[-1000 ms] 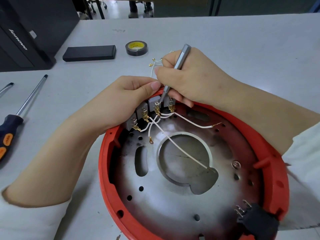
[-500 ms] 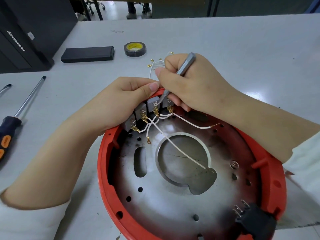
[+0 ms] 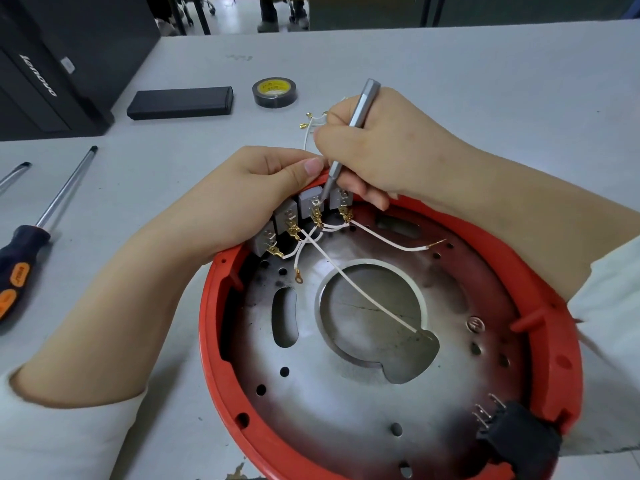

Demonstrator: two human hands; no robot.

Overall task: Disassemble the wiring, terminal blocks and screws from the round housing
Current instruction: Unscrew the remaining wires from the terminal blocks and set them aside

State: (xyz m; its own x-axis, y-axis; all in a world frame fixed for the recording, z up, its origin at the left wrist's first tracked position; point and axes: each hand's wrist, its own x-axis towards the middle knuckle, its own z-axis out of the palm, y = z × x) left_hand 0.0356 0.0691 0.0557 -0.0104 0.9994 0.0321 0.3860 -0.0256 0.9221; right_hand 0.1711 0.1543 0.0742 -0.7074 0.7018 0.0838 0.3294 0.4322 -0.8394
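Round housing: I saw one red-rimmed round housing (image 3: 388, 368) lying on the grey counter (image 3: 485, 81), its metal plate facing up, with one large round opening in the middle.
Terminal blocks: I counted four grey terminal blocks (image 3: 310, 204) in a row at the housing's far-left rim.
Wiring: thin white wires (image 3: 363, 294) ran from the blocks' brass lugs across the plate; more loose white wires (image 3: 308, 128) lay on the counter just behind my right hand. I could not count them surely.
Left hand: my left hand (image 3: 263, 188) gripped the row of blocks from the outside, thumb on top.
Right hand: my right hand (image 3: 388, 147) pinched one slim grey screwdriver (image 3: 349, 140), its tip down on the third block from the left.
Connector: one black plug connector (image 3: 519, 441) sat at the near-right rim.
Spare tools: one black-and-orange screwdriver (image 3: 31, 237) and the tip of one more tool (image 3: 14, 173) lay at the left.
Other items: one roll of black tape (image 3: 274, 92), one black flat box (image 3: 180, 102), one black computer case (image 3: 52, 64).
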